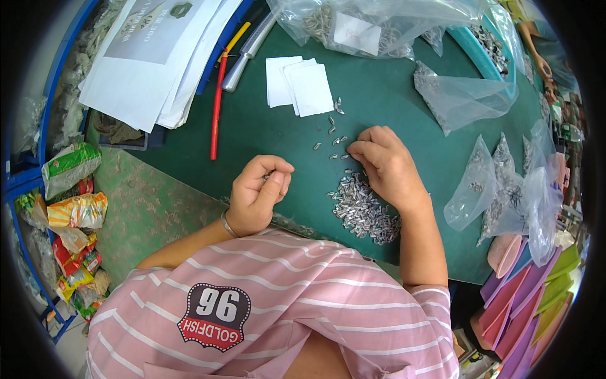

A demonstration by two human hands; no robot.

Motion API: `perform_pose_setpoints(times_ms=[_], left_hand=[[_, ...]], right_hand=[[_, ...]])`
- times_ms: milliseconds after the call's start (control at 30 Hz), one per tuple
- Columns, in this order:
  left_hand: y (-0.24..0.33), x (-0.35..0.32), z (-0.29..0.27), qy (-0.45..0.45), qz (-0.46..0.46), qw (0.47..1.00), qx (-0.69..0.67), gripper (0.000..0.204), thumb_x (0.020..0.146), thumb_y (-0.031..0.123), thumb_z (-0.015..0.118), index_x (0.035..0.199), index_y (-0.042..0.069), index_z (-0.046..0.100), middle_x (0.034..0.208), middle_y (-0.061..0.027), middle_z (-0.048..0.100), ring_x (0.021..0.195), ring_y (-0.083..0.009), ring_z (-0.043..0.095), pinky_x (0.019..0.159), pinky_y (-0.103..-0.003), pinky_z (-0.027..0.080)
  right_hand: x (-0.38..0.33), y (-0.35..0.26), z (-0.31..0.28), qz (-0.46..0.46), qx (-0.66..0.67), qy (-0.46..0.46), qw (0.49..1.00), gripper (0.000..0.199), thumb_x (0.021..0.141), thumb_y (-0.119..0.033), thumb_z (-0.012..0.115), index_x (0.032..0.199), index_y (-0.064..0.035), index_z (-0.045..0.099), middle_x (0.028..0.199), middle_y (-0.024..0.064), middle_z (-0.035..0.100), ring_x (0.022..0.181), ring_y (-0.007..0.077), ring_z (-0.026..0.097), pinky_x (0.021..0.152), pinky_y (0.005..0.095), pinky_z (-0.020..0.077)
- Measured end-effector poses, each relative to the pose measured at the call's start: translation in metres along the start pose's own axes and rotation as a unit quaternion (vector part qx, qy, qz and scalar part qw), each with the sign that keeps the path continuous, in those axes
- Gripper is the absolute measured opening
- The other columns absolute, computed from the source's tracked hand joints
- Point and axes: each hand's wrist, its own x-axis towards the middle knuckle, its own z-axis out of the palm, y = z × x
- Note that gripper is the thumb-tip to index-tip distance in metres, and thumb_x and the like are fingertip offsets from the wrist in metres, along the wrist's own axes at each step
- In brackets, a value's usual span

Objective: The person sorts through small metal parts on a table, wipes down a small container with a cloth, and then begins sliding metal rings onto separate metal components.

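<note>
My left hand (257,194) is curled closed over the green table's near edge, with bits of small silvery metal parts showing between thumb and fingers. Over the far side of a heap of small shiny metal parts (363,208), my right hand (386,161) points its fingertips down, drawn together near a few loose parts. Whatever those fingertips pinch, if anything, is hidden. Several single metal parts (332,130) lie scattered from the heap toward some white paper cards (300,85).
A red pen (216,110) and a knife with a metal handle (237,72) lie left of the cards. Clear bags of metal parts (470,183) and a turquoise basin (470,44) stand right. Papers (136,69) fill the far left. Another person's hand (546,72) shows far right.
</note>
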Motion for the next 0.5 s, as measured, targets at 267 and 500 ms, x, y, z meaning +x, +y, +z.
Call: perform_pose_setpoints(times_ms=[267, 500], left_hand=[[0.001, 0.0, 0.0, 0.0, -0.002, 1.0, -0.001, 0.015, 0.098, 0.003, 0.039, 0.108, 0.003, 0.049, 0.071, -0.0025, 0.047, 0.056, -0.0049, 0.034, 0.048, -0.02, 0.03], [0.0, 0.001, 0.0, 0.001, 0.002, 1.0, -0.003, 0.015, 0.098, 0.003, 0.039, 0.108, 0.003, 0.05, 0.072, -0.0025, 0.047, 0.056, -0.0048, 0.034, 0.048, -0.02, 0.03]], right_hand=[[-0.007, 0.004, -0.014, 0.071, 0.021, 0.056, 0.996, 0.015, 0.072, 0.007, 0.064, 0.085, -0.001, 0.065, 0.083, 0.011, 0.062, 0.075, 0.0294, 0.059, 0.066, 0.0367, 0.0489], [-0.009, 0.002, -0.009, 0.055, 0.019, 0.047, 0.997, 0.015, 0.073, 0.004, 0.066, 0.087, -0.0016, 0.064, 0.083, 0.0107, 0.061, 0.076, 0.0291, 0.058, 0.066, 0.0366, 0.0487]])
